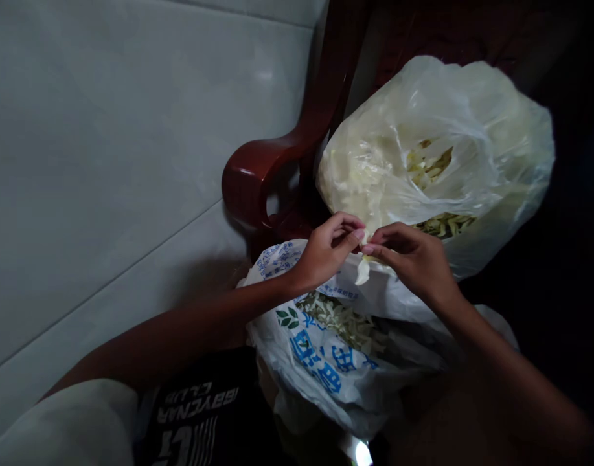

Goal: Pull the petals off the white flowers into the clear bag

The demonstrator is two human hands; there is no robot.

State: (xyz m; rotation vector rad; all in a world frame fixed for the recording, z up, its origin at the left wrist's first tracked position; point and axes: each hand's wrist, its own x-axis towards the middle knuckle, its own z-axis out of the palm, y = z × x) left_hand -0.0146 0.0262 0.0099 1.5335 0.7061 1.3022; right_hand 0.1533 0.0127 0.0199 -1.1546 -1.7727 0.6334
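Fingertips of my left hand (331, 249) and my right hand (413, 259) meet, both pinching a small pale flower-like piece (363, 270), whose white end hangs below them. Under the hands lies a white plastic bag (297, 349) with blue print and a green leaf mark, open at the top and holding many whitish strips (345, 322). Behind it stands a larger translucent bag (374, 142), with yellowish pieces (427, 167) showing through its opening.
A dark red curved wooden armrest (258, 171) stands left of the large bag. Pale tiles (131, 142) fill the left side. Black cloth with white lettering (199, 414) is at the bottom, and the right side is very dark.
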